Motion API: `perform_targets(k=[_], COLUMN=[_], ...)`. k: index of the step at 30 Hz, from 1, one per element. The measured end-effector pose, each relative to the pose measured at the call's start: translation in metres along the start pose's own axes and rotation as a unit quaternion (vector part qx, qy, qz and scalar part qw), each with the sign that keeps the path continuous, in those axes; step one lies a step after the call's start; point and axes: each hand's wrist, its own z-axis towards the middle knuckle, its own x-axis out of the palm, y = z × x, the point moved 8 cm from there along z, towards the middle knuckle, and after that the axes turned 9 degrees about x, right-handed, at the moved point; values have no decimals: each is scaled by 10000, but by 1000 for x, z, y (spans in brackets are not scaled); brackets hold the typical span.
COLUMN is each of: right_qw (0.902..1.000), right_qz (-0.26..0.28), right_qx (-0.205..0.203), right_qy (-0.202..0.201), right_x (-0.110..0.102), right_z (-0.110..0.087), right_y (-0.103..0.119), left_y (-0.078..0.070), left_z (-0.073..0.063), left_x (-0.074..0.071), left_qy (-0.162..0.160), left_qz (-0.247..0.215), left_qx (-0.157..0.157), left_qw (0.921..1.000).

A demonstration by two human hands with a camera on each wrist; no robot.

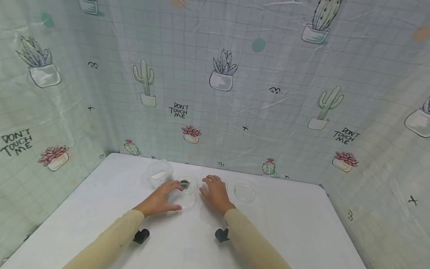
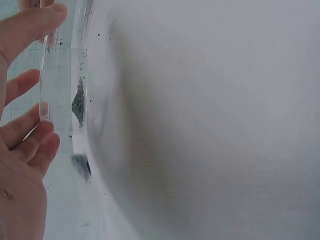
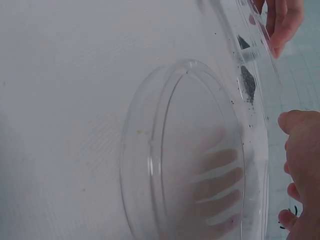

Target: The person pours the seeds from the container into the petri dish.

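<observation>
My left hand (image 1: 162, 198) holds a clear round dish (image 2: 47, 85) by its edge, thumb on one side and fingertips on the other. The held dish stands beside a small heap of dark green granules (image 2: 78, 105), which sits in another clear dish (image 1: 196, 183) on the table. To the right, my right hand (image 1: 216, 193) is held above the table with loosely bent fingers and nothing in its grasp. A large clear dish (image 3: 142, 150) lies below it in the right wrist view, with finger shapes showing on its surface.
A clear container with a white label (image 1: 161, 175) stands behind my left hand. Another clear round dish (image 1: 244, 192) lies to the right. Stray dark specks dot the white table (image 1: 285, 224), and a patterned curtain (image 1: 242, 123) hangs around its back and sides.
</observation>
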Motion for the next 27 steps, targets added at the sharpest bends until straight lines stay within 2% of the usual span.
perform_targets(k=[8, 19, 27], right_qw=[9999, 9998, 9997], right_qz=[35, 3, 58], right_qx=[119, 169, 211], right_qy=[-36, -99, -109], right_x=[-3, -6, -5], right_z=[-4, -7, -7], right_y=[-6, -12, -16], left_y=[2, 3, 4], left_z=[4, 9, 12], left_x=[-1, 3, 4], left_qy=[-44, -70, -115], left_qz=[189, 385, 338], left_qx=[-154, -124, -310], left_qw=[9997, 9992, 9989])
